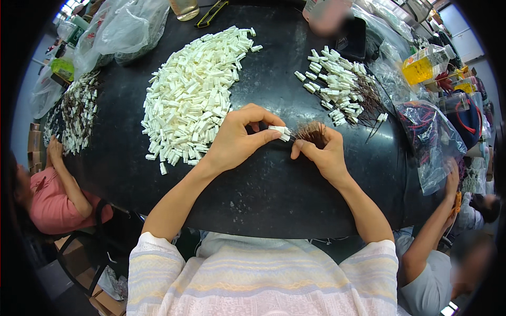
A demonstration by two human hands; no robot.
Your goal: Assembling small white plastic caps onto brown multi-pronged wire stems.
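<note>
My left hand (236, 138) pinches a small white plastic connector housing (280, 132) between thumb and fingertips. Close on its right, my right hand (328, 158) grips a bundle of thin brown wires (312, 132), whose ends fan out above the fingers. Thumb and forefinger of that hand meet near the housing; whether a wire sits inside it is too small to tell. Left of my hands spreads a large heap of loose white connector housings (190, 95). Farther off to the right lies a smaller pile of white housings with brown wires attached (340, 87).
All this lies on a black tabletop (274, 200). A yellow-edged cutter knife (212, 13), plastic bags (124, 31), a dark phone-like slab (352, 38) and a bottle of yellow liquid (424, 64) stand around the far side. Co-workers sit at left (63, 203) and right (429, 263).
</note>
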